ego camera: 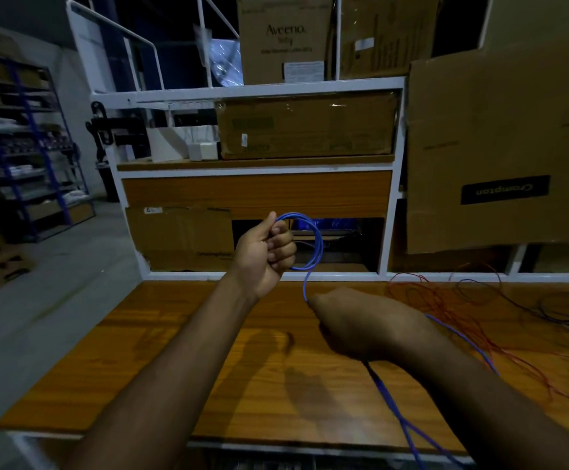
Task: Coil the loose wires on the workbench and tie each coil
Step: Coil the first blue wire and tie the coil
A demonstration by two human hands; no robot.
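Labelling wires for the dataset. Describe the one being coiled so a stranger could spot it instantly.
Start at the wooden workbench below the white shelving. Above its middle, the left hand grips a small loop of blue wire, which runs down through the right hand and off the front edge. It is thicker and brighter blue than the thin red wires tangled at the right.

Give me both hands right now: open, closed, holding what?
Left hand: closed, fingers curled round the coiled loops of the blue wire.
Right hand: closed on the same blue wire, which runs out both sides of the fist.
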